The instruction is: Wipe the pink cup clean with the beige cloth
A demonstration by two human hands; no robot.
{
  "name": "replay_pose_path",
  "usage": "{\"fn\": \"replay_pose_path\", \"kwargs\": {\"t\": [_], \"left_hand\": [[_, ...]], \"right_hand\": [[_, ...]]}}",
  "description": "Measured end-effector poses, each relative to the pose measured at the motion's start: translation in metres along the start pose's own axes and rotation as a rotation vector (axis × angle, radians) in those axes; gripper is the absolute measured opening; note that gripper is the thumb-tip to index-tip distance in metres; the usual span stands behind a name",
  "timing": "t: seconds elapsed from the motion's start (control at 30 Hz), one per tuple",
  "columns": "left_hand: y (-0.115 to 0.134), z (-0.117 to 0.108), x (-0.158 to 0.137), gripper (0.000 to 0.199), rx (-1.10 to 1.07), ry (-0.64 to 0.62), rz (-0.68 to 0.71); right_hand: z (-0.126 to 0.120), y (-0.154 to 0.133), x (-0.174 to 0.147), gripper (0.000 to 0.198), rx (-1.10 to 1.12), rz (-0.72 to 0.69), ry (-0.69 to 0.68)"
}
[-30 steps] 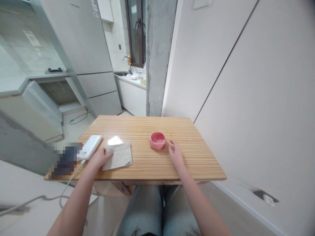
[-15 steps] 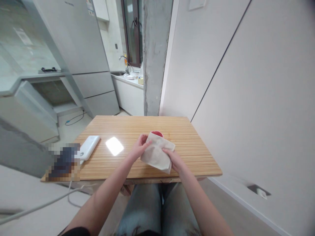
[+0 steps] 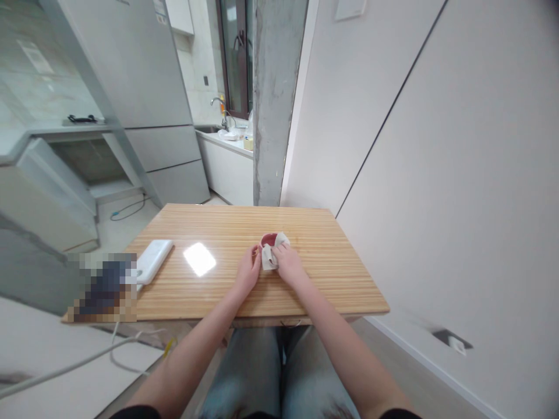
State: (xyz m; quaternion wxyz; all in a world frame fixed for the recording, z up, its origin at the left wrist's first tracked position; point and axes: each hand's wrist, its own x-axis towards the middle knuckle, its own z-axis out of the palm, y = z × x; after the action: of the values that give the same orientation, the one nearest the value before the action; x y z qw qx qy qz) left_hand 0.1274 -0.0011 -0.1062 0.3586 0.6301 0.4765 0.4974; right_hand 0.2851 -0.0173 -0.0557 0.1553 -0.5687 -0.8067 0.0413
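Observation:
A small red bowl (image 3: 268, 238) sits near the middle of the wooden table, its reddish inside facing up. My left hand (image 3: 248, 269) is closed at the bowl's left side, its fingertips curled against the wall. In my right hand (image 3: 289, 263) is a bunched off-white cloth (image 3: 269, 259), pressed over the bowl's near and right rim. One part of the cloth hangs down the front and another sticks up at the right edge. Cloth and fingers hide the lower bowl.
On the wooden table (image 3: 340, 279), a white power bank (image 3: 155, 261) lies at the left beside a blurred-out patch. White cables (image 3: 74, 366) hang past the left edge. A tall white wall (image 3: 437, 174) runs along the right; a fridge (image 3: 126, 70) and sink counter stand beyond.
The cloth was spread flat between both hands, covering most of the bowl. Now it is bunched in my right hand, which has moved left and forward to the rim, and more of the bowl shows.

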Motion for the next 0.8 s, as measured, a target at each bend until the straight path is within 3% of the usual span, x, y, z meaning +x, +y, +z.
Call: {"fn": "replay_pose_path", "kwargs": {"t": [0.13, 0.3, 0.4, 0.67, 0.8], "left_hand": [[0.014, 0.003, 0.000, 0.036, -0.138, -0.041, -0.083], [0.038, 0.014, -0.001, 0.064, -0.557, 0.056, -0.342], [0.048, 0.012, 0.000, 0.068, -0.622, 0.092, -0.466], [0.047, 0.005, 0.008, 0.053, -0.504, 0.075, -0.490], [0.045, 0.001, 0.014, 0.040, -0.418, 0.144, -0.356]], "right_hand": [[0.009, 0.009, 0.006, 0.014, 0.061, -0.054, 0.052], [0.022, -0.026, -0.012, 0.015, 0.136, 0.011, 0.260], [0.021, -0.039, -0.023, 0.019, 0.154, -0.052, 0.274], [0.000, -0.005, -0.021, 0.014, 0.059, -0.379, 0.105], [-0.003, 0.000, -0.021, 0.012, -0.010, -0.435, 0.097]]}}
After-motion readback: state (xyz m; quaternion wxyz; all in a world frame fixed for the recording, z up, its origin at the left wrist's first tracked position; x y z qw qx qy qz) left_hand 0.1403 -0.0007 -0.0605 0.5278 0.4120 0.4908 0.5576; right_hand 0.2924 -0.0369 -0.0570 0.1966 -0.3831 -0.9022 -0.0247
